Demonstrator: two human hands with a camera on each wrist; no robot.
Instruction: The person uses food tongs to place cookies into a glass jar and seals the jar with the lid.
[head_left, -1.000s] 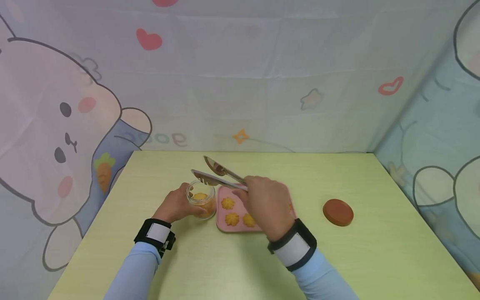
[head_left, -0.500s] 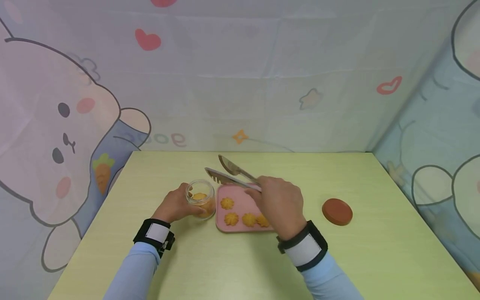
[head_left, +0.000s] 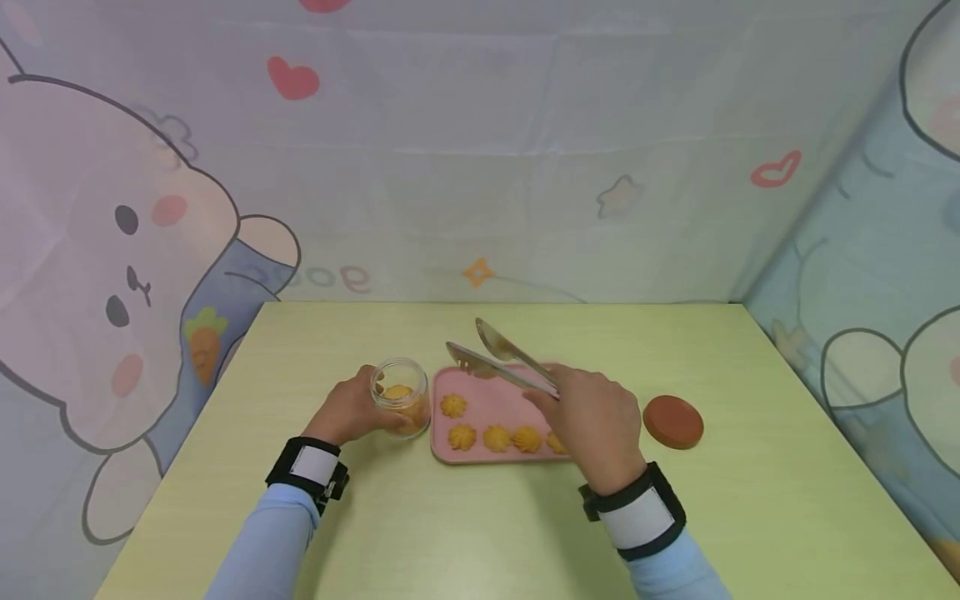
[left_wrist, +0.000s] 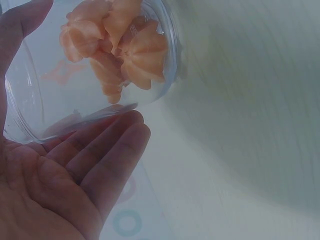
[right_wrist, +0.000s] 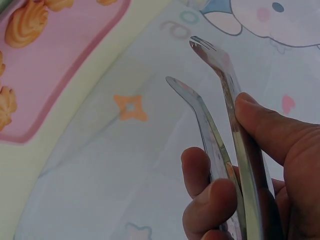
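Parted tongs (right_wrist: 247, 170) are clamped in the grip of the right hand (head_left: 600, 421), the jar (head_left: 422, 403) in that of the left hand (head_left: 352, 410); cookies (head_left: 497, 438) are best pinched lightly, lest they crumble.

Furnished with a pale yellow-green table (head_left: 780, 517), faintly streaked. Closed off behind by a whitish cloth wall (head_left: 465, 200), lightly creased, printed at the left with a large cartoon animal (head_left: 150, 250) in blue and a carrot (head_left: 205, 354). Dotted too with red hearts (head_left: 294, 79), an orange star (head_left: 478, 272) and faint lettering (head_left: 321, 277). Turned at the right into a bluish side wall (head_left: 877, 242). Lit softly, with blurred shadows (head_left: 551, 500).
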